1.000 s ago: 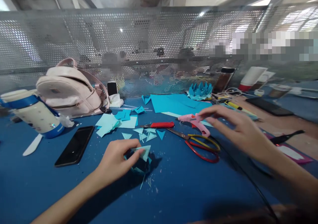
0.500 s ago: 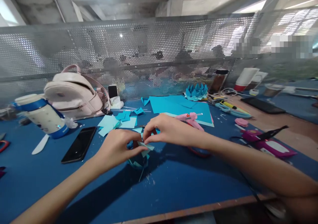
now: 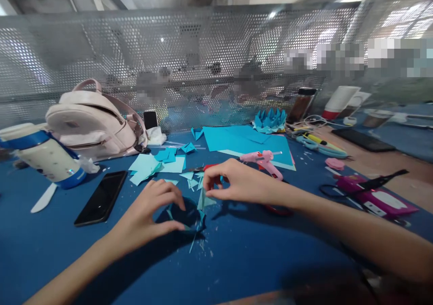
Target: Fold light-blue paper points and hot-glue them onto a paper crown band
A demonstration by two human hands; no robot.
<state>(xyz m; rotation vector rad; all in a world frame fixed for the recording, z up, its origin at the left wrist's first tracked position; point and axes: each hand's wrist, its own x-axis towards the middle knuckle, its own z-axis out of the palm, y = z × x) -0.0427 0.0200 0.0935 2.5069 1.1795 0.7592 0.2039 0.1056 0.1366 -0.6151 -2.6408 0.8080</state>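
Observation:
My right hand point(image 3: 237, 181) pinches a small pale-blue folded paper piece point(image 3: 203, 200) between thumb and fingertips. The paper hangs down by the right side of a ring of blue paper point(image 3: 202, 221) on the table; whether they touch I cannot tell. My left hand point(image 3: 157, 212) is open over the ring's left side, thumb and fingers apart and curved. The hand hides part of the ring, and its thumb tip overlaps the near rim. Just behind the ring lie several small pale-blue paper triangles point(image 3: 192, 183). Beyond my right hand lies a pink glue gun point(image 3: 262, 158).
Light-blue paper squares point(image 3: 145, 167) and large blue sheets point(image 3: 226, 138) lie behind. A blue folded-paper flower point(image 3: 269, 121) stands at the back. Left are a phone point(image 3: 101, 199), a bottle point(image 3: 50, 160) and a backpack point(image 3: 88, 124). Scissors point(image 3: 277, 210) lie partly under my right forearm.
My left hand has opened, moved left and let go of the pale-blue paper piece. My right hand has shifted slightly right with it. More of the paper ring shows.

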